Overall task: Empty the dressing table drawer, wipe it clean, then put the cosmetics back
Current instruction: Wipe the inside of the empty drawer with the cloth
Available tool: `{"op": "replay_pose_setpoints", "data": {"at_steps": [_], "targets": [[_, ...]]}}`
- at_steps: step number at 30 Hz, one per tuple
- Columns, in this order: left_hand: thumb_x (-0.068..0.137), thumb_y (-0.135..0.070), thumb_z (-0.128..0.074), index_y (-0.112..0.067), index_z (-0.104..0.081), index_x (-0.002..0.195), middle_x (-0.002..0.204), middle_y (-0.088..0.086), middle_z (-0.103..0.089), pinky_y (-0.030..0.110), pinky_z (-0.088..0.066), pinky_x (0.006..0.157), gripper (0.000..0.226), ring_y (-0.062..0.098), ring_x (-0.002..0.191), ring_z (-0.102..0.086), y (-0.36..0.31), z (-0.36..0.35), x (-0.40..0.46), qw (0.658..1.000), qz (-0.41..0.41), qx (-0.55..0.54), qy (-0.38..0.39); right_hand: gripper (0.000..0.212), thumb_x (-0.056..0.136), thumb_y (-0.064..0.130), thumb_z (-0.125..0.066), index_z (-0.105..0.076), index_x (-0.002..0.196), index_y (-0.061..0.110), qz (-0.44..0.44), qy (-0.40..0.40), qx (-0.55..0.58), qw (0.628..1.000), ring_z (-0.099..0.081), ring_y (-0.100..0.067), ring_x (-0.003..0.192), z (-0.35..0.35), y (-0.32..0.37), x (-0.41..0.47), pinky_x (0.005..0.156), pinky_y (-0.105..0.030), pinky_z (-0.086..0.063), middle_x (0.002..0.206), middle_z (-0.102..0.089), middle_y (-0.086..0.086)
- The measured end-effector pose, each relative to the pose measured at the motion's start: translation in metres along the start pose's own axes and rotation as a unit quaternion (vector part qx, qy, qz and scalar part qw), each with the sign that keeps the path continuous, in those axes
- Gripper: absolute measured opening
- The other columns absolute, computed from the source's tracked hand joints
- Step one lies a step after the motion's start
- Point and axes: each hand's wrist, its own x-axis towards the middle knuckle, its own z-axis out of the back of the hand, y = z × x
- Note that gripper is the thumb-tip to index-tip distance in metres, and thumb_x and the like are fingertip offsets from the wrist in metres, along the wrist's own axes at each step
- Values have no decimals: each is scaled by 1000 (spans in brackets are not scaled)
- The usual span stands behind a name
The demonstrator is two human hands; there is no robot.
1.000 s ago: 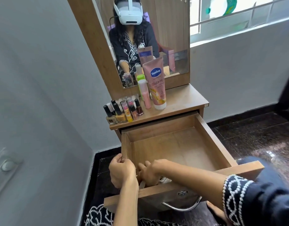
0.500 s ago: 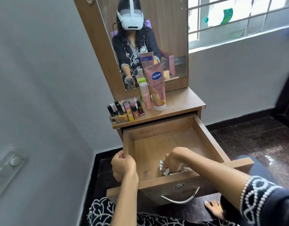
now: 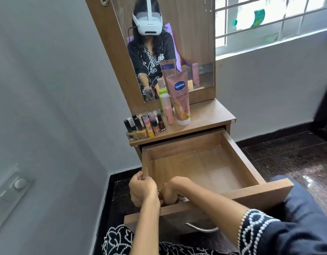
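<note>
Grey walls, dark polished floor, barred window at upper right. Wooden bench [image 3: 210, 115] with mirror [image 3: 186, 52] stands in the corner.

Drawer [image 3: 238, 157] pulled fully out, floor bare wood except at the near-left corner. Cosmetics sit on the bench top: nail polish bottles [image 3: 140, 126] clustered at the left edge, a slim pink bottle [image 3: 168, 111] and a tall Vaseline tube [image 3: 181, 98] just beside them, upright. So emptying looks done; wiping appears to be the step in hand.

Left hand [image 3: 143, 190] curls over the drawer's left wall near the front, fingers hooked on the top edge, bracing it. Right hand [image 3: 172, 190] is down inside the near-left corner, fingers bent round a cloth [image 3: 183, 199]; only a pale scrap of it shows past the knuckles, the rest hidden behind the front panel.

Doing it well, as I judge:
- Keep the left hand's brace; the drawer is far out and pressure at the front could tip or rack it.
- Work the cloth hard into the corner seams, where dust would collect, then sweep in overlapping strokes toward the back wall.
- Cover the side walls too, not only the floor.
- Lift debris out in the cloth rather than pushing it into the back corners.

Risk: an elbow swing near the bench edge could knock the polish bottles.
</note>
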Motion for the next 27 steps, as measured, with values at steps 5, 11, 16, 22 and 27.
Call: {"op": "replay_pose_setpoints", "data": {"at_steps": [5,11,16,22,27], "targets": [[90,-10,-51,-23,-65,113,117,-1,-67,37,-48,88,29,28,104,-61,3,-2,4,1000,-2,5,-7,36,96,7,-41,-46,132,8,-3,-73,73,995,-47,-32,117,13,-12,2,89,-35,-45,134,-43,-20],[90,-11,-53,-23,-65,114,117,2,-66,36,-48,84,29,30,103,-62,3,-5,4,1000,-6,16,-4,58,97,29,-46,-23,149,18,-37,-174,128,976,-18,-38,141,8,-15,7,114,-46,-23,156,-7,-14],[91,-10,-51,-23,-65,114,115,1,-67,32,-46,80,30,28,102,-62,0,-5,2,1000,-4,7,0,58,101,36,-28,-12,151,11,19,-87,127,988,-17,-25,144,-7,-8,-19,115,-34,-16,159,-11,-9],[91,-11,-51,-20,-64,116,115,5,-67,34,-46,79,30,30,103,-61,-4,2,-5,1000,3,9,12,46,101,28,-36,-37,142,6,7,-41,73,996,-40,-33,131,-9,-3,-19,108,-41,-34,147,-38,-14],[93,-12,-49,-21,-63,116,115,7,-66,36,-49,84,29,31,104,-61,-3,5,-6,1000,5,0,19,37,96,13,-46,-55,131,11,8,-48,50,998,-55,-20,104,-16,-34,-21,92,-34,-46,132,-57,-9]]}}
